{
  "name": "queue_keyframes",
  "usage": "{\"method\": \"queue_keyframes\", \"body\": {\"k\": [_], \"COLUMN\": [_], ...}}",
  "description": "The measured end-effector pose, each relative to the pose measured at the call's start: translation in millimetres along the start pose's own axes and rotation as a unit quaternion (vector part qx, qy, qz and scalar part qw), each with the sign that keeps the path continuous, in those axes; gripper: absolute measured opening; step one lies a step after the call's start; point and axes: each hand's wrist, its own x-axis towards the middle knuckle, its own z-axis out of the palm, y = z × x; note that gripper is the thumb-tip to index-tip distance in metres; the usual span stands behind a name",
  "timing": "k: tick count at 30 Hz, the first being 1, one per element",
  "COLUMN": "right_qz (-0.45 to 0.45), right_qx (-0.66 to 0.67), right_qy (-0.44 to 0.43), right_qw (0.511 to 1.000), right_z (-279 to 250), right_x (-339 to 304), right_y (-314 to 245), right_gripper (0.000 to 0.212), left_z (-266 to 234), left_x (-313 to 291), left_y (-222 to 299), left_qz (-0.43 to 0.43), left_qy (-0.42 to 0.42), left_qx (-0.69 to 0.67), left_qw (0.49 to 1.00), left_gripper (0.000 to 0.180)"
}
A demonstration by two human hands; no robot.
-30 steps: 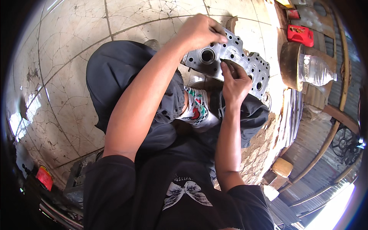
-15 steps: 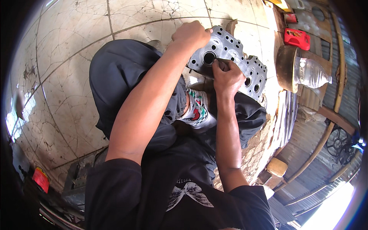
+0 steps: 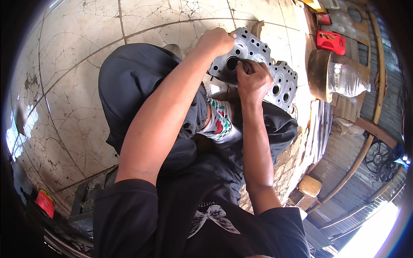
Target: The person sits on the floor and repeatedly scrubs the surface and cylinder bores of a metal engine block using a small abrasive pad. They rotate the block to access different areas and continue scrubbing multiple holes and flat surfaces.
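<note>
The person sits on a cracked tile floor (image 3: 77,81) with legs drawn in, and a flat grey metal part (image 3: 257,51), pierced with round holes large and small, lies at a slant beyond the patterned sock (image 3: 220,122), its lower right end close to the dark trousers (image 3: 133,81). The left hand (image 3: 216,42) is at the part's upper left edge, knuckles up and fingers curled; its fingertips are mostly hidden, so whether it clasps the edge or only rests against it cannot be told. The right hand (image 3: 254,81) is over the middle of the face, thumb and fingers bunched just beside a large dark bore (image 3: 232,63); whether they pinch something small or press bare on the metal is too hidden to tell. If a small piece is between those fingers, a loosened pinch so near the bore could let it drop in. The fingertips could also catch on a hole's rim, and a sharp edge there might nick them. The part's underside is out of sight, so its support is uncertain; firm pressure off its middle could make it rock or slide, more so if the left hand is not truly bracing the edge. A slip toward the body could bring the metal against the legs or the socked foot. A curved brownish piece (image 3: 257,30) beyond the far edge could be knocked if the part is shoved that way.
</note>
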Motion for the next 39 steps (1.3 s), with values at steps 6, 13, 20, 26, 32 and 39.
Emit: {"method": "queue_keyframes", "body": {"k": [6,13,20,26,32,39], "right_qz": [0.055,0.029,0.002,-0.023,-0.095,-0.113], "right_qx": [0.014,0.011,0.026,0.032,0.036,0.057], "right_qy": [-0.019,-0.022,0.008,-0.016,-0.025,-0.049], "right_qw": [0.998,0.999,1.000,0.999,0.994,0.991], "right_z": [-7,-7,1,5,-1,1], "right_x": [-4,-2,-1,12,8,14], "right_y": [-7,-3,2,0,12,0], "right_gripper": [0.020,0.019,0.018,0.023,0.017,0.015], "left_z": [0,-1,2,7,2,2], "left_x": [1,-3,-1,1,0,-2], "left_y": [3,3,1,3,4,3], "left_qz": [0.001,0.009,0.030,0.018,0.002,0.014], "left_qy": [-0.003,-0.005,0.002,0.012,-0.007,0.011], "left_qx": [0.012,0.012,0.009,0.024,0.032,0.027], "left_qw": [1.000,1.000,0.999,0.999,0.999,0.999], "left_gripper": [0.059,0.057,0.066,0.061,0.056,0.054]}}
